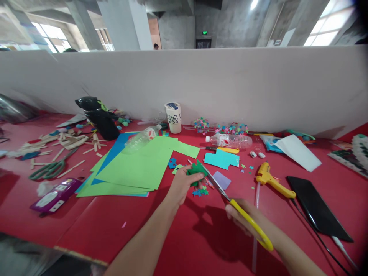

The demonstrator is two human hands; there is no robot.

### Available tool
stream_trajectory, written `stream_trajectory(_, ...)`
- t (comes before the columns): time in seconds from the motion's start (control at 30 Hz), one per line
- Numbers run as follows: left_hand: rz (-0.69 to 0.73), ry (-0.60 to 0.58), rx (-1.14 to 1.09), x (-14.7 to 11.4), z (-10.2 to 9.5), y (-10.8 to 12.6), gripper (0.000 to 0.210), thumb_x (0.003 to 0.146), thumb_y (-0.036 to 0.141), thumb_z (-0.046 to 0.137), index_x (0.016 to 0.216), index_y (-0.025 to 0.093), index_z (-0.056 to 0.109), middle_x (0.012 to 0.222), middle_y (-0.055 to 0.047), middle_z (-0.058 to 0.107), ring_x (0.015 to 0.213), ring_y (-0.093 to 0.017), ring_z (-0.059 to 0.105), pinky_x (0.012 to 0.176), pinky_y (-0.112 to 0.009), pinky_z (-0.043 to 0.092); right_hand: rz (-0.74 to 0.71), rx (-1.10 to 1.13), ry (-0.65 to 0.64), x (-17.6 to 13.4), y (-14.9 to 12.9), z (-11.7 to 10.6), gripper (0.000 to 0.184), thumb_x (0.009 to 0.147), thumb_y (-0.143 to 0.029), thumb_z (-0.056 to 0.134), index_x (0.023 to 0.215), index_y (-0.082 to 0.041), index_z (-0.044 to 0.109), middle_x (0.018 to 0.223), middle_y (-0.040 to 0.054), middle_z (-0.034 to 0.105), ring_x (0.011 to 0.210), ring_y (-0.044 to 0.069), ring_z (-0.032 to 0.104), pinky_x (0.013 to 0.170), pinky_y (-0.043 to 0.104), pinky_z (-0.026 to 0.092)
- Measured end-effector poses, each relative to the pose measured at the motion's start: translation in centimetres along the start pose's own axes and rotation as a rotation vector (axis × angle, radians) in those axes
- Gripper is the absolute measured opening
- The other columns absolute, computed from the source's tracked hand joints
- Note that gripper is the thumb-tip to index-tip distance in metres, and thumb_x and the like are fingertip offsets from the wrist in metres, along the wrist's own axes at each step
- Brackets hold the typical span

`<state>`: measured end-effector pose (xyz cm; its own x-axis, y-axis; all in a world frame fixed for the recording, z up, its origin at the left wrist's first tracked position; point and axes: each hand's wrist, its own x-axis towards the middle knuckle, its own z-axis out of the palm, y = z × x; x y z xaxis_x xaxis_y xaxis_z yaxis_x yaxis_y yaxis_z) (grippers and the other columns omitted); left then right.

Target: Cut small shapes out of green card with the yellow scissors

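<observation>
My left hand (184,183) pinches a small piece of dark green paper (197,168) between thumb and fingers, above the red table. My right hand (244,216) is closed around the yellow handle of a pair of scissors (220,184). The blades point up and left, and their tips are at the right edge of the green piece. Just below lie several small blue and green paper stars (200,191). A lilac paper square (220,180) rests behind the blades. Blue paper scraps (172,163) lie left of the green piece.
Light green sheets (138,165) and a plastic bottle (142,138) lie left. Behind are a cup (173,118), another bottle (230,141) and turquoise paper (221,158). On the right are a yellow glue gun (273,181), a glue stick (255,237) and a black tablet (317,207).
</observation>
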<state>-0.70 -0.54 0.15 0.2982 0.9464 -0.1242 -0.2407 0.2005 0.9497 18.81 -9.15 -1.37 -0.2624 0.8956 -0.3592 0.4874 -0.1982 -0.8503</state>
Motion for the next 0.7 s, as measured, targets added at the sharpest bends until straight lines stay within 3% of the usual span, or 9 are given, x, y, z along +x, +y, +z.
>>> stream_trajectory(0.3,-0.037,0.006,0.018,-0.12,-0.04,0.18,0.012,0.064,0.022,0.062,0.068,0.012,0.058,0.054,-0.002,0.062,0.041,-0.011,0.054,0.042,-0.021,0.040,0.001,0.037,0.027,0.02,-0.80,0.25,0.052,0.074,-0.069,0.034,0.063,-0.019,0.041,0.045,-0.0094,0.028,0.037,0.006,0.029,0.035,0.018,0.021)
stream_trajectory(0.7,-0.051,0.000,0.047,-0.17,-0.33,0.69,0.009,0.062,0.019,0.062,0.065,0.011,0.057,0.049,-0.002,0.061,0.038,-0.010,0.051,0.040,-0.021,0.040,-0.021,-0.040,-0.047,0.41,-0.42,-0.62,0.041,0.080,-0.055,0.044,0.063,-0.018,0.040,0.048,-0.0080,0.029,0.041,0.006,0.028,0.037,0.018,0.021)
